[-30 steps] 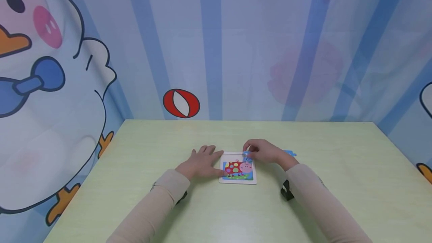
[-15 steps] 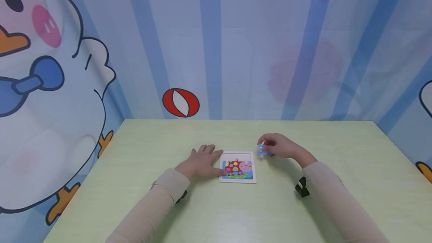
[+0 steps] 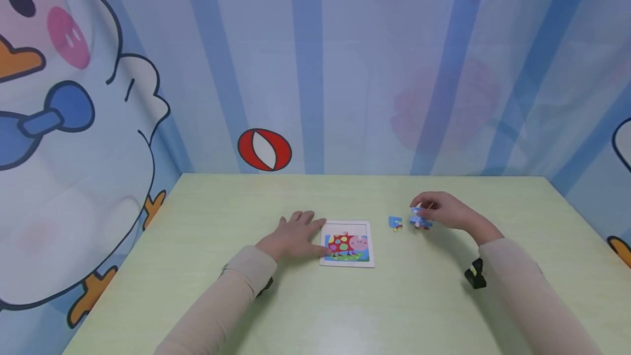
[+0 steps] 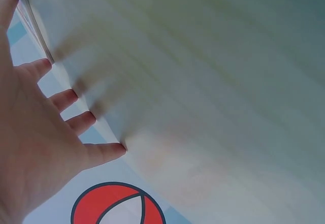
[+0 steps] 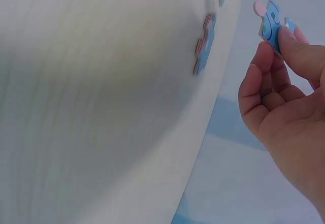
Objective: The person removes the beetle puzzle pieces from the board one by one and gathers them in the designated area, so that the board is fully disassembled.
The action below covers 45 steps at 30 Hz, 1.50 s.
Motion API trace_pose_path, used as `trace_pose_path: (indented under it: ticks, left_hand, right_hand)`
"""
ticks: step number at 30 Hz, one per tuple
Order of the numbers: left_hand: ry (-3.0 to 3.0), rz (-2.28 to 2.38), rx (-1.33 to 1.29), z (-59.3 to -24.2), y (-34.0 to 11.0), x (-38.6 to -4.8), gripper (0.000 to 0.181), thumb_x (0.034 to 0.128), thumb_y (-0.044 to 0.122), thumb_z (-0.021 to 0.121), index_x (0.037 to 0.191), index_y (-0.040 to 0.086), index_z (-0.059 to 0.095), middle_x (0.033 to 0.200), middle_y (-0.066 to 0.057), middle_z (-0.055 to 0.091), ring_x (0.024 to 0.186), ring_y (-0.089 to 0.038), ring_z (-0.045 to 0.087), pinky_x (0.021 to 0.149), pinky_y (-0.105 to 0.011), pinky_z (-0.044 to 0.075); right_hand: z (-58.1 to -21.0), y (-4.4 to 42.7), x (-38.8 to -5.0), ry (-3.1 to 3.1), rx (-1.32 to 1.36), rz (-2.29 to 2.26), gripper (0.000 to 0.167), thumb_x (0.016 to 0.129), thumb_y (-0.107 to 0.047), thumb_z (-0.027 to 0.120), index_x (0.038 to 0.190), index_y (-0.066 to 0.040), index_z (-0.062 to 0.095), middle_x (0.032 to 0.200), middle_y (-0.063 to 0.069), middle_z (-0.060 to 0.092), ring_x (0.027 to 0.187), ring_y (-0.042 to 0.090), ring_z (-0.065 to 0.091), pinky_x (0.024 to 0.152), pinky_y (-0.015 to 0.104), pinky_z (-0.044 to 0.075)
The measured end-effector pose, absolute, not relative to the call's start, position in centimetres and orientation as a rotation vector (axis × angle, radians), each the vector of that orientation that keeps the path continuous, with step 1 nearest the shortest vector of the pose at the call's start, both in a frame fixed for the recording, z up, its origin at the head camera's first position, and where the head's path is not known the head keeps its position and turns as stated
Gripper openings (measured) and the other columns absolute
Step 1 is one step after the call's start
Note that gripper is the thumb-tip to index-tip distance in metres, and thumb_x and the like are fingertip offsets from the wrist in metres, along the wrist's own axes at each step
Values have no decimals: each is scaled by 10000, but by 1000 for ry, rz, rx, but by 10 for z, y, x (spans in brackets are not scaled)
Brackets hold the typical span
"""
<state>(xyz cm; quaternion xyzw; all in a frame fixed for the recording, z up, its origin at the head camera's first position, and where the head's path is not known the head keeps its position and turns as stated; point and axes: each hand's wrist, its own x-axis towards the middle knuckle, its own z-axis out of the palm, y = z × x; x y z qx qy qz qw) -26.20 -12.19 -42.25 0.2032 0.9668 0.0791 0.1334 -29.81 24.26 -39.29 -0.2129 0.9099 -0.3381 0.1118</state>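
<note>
A white-bordered puzzle tray lies on the table, its lower part filled with a picture of a pink-faced figure with a spotted red body. My left hand rests at the tray's left side, fingers spread, thumb over the lower left edge. In the left wrist view the fingers of that hand are stretched out on the tabletop. To the right of the tray, my right hand pinches a blue puzzle piece with a pink knob between thumb and fingers, above the table. Another puzzle piece lies below it.
A loose blue puzzle piece lies between the tray and my right hand. The pale table ends at the back against a striped blue backdrop with a printed duck and red ball.
My right hand has moved from the tray's top right corner out to the right, holding a puzzle piece. One loose blue piece has come into sight behind it. My left hand stays still.
</note>
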Motion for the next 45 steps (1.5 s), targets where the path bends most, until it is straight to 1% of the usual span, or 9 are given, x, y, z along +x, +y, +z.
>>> trace_pose_path:
  ticks: [8,11,18,26,32,38,45]
  left_hand:
    - [2801,211,602,-423,-122,-263,824,862,641,545,1525,219,300,1582,-107,229,1448,-354,173,1102,-658,175]
    - [2800,212,607,-424,-123,-263,824,861,641,544,1525,218,299,1581,-108,231,1445,-355,177,1101,-659,177]
    - [2802,225,600,-426,-123,-264,818,861,649,533,1524,228,303,1579,-100,237,1444,-348,178,1102,-658,176]
    - [2793,239,607,-426,-124,-264,854,834,658,561,1525,232,296,1582,-100,224,1447,-352,167,1106,-658,163]
    - [2786,238,618,-426,-125,-264,907,790,661,609,1523,228,297,1582,-97,220,1444,-349,171,1106,-658,161]
    - [2781,248,632,-426,-126,-264,914,785,650,623,1521,214,301,1583,-105,219,1444,-353,171,1102,-664,163]
    - [2774,279,623,-426,-126,-263,919,779,636,641,1520,211,305,1584,-104,217,1445,-349,166,1105,-662,156]
  right_hand:
    - [-393,270,-294,2688,-548,-975,262,973,-55,520,1205,48,584,992,126,546,874,249,567,751,408,503]
    - [-394,278,-295,2691,-518,-973,263,972,-52,520,1206,48,585,986,123,537,866,238,556,739,396,498]
    - [-399,294,-297,2697,-479,-970,259,972,-47,516,1199,56,588,940,115,525,790,208,495,677,360,460]
    - [-406,301,-299,2702,-435,-942,242,953,-31,529,1165,48,615,948,126,546,793,207,471,653,335,431]
    - [-407,299,-298,2725,-421,-878,227,948,-54,553,1143,33,628,1003,184,550,848,254,469,673,334,408]
    - [-410,297,-302,2723,-406,-838,237,944,-46,545,1150,32,631,1042,211,558,854,261,462,690,338,394]
    - [-414,296,-306,2736,-402,-788,230,933,-38,555,1132,38,643,1087,247,584,895,292,493,752,385,429]
